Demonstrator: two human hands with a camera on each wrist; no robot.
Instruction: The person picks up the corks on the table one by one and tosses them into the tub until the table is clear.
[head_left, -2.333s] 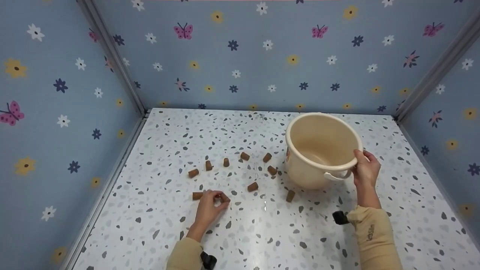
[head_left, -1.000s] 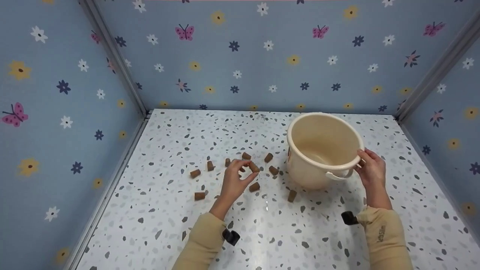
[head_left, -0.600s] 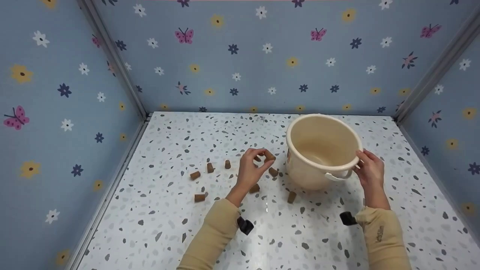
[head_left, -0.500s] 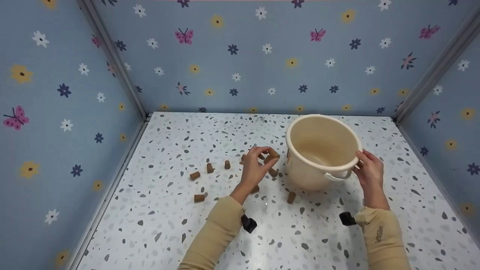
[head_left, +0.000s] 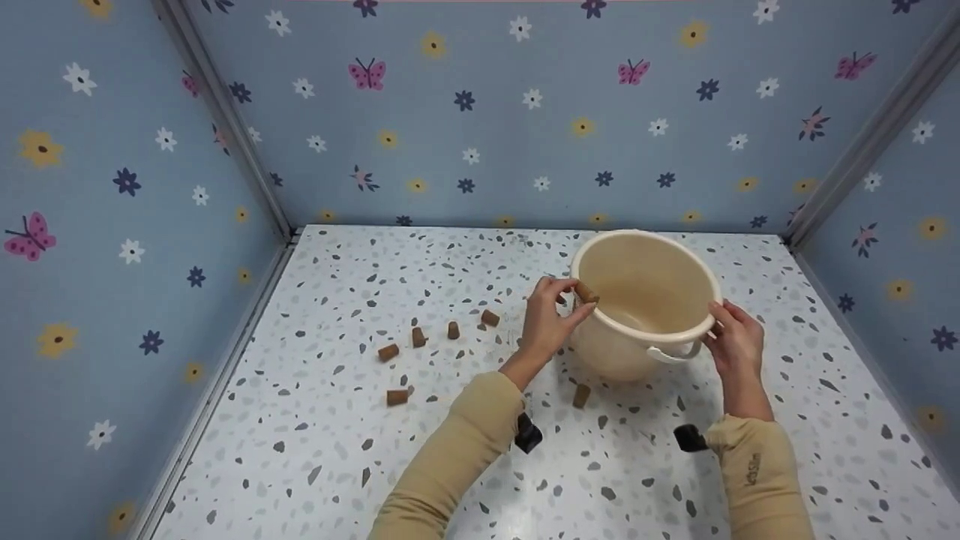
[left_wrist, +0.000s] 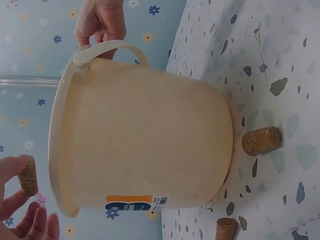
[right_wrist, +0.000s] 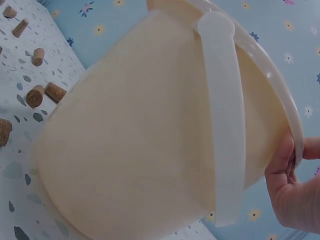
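A brown cork (head_left: 586,292) is pinched between the thumb and finger of my left hand (head_left: 548,321), at the near left rim of a cream plastic bucket (head_left: 615,356). In the left wrist view the held cork (left_wrist: 29,176) shows beside the rim, with the other fingers loosely bent. My right hand (head_left: 739,341) grips the bucket's right rim, thumb on one side and fingers on the other, as the right wrist view shows. The bucket's white handle (right_wrist: 227,130) hangs down its side. Its visible inside holds no corks.
Several loose corks lie on the speckled white table, among them one cork (head_left: 582,395) just before the bucket and another cork (head_left: 490,318) left of my left hand. My left hand and forearm hide others. Flowered blue panels (head_left: 465,135) wall the table in.
My left hand picked up a cork from the left part of the table and carried it right and away from me to the bucket's rim. The right hand keeps its hold on the rim.
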